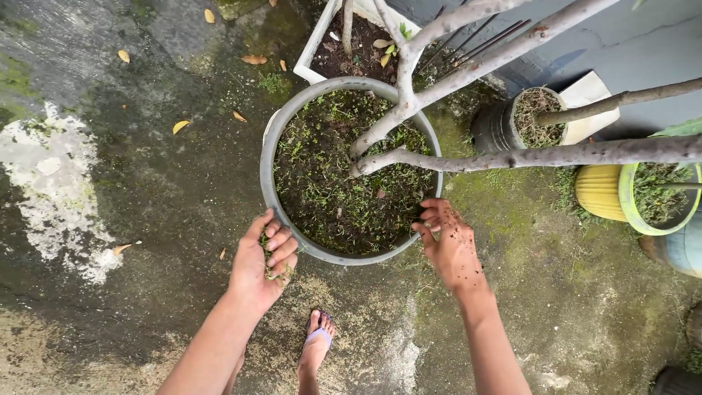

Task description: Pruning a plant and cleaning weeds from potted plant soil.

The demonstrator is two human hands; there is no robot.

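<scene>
Grey pot (pixel 268 172) upright; trunk (pixel 409 110) leans up-right, right hand (pixel 447 245) on rim.

A: what's in the shot, looking down?

B: big round grey pot (pixel 272 157) full of soil and small weeds, pale bare branches (pixel 409 110) coming up out of it. Left hand (pixel 262 263) sits at the near rim, curled round a clump of pulled weeds (pixel 275 272). Right hand (pixel 447 245), speckled with dirt, has its fingers hooked over the rim.

A: anything else?

B: a foot in a purple flip-flop (pixel 317 340) on mossy concrete (pixel 146 183), plus a yellow pot (pixel 601 192) off right.
</scene>
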